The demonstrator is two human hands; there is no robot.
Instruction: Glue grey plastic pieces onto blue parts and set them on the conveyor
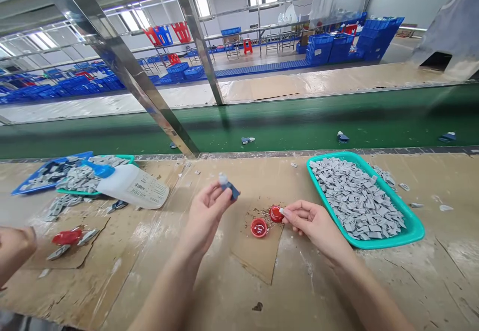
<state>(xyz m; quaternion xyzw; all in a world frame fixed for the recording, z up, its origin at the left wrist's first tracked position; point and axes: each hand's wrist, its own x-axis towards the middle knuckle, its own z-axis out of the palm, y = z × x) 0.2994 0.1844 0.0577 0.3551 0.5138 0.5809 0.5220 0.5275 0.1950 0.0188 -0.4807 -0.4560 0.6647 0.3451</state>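
My left hand (209, 209) pinches a small dark blue plastic part (231, 189) with a pale grey tip, raised above the table. Between the thumb and fingers of my right hand (309, 221) is a small light grey plastic piece (282, 212). That piece is at the rim of a red cap (276, 214) holding some liquid. A second red cap (259, 228), also with liquid inside, sits just left of it on a piece of cardboard (264, 261). Brown crumbs lie around both caps. Right of my right hand stands a turquoise basket (413, 229) full of grey plastic pieces.
A green conveyor belt (292, 124) runs behind the table, carrying several blue-and-grey parts. On the left, a white bottle (136, 186) with a blue top lies against baskets of parts. Another person's hand (15, 251) is at the left edge, near a red object (67, 237). A metal post (149, 104) slants down to the table.
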